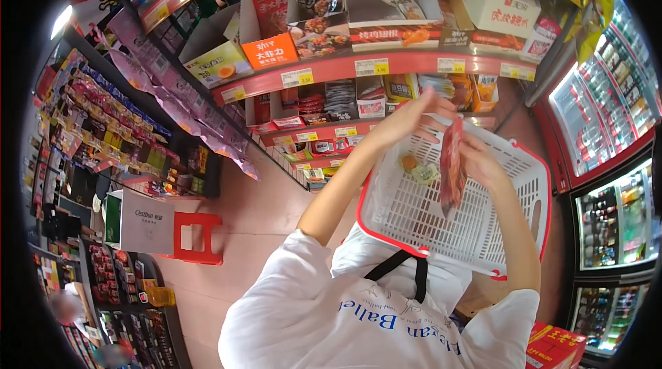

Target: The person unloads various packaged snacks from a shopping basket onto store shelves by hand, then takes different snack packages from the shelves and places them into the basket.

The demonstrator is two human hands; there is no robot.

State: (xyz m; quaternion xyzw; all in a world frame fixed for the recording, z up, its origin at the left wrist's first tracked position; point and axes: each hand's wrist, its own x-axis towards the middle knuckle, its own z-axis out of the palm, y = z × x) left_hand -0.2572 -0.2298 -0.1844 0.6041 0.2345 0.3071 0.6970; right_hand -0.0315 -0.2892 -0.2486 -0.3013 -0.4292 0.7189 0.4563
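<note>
Shop shelves (407, 58) face the basket (476, 234). Right hand (483, 164) grips the red packet (452, 162) above the basket, apparently for inspection. Left hand (418, 112) is open alongside; contact unclear. Basket lies between the forearms, likely keeping both hands usable

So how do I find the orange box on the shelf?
Start at the white shopping basket with the red rim, then look ahead to the big red shelf edge with price tags. Toward its left end, an orange box holds red packets. It's bright orange with white writing, between a yellow box with an egg picture and a box with food photos.
</note>
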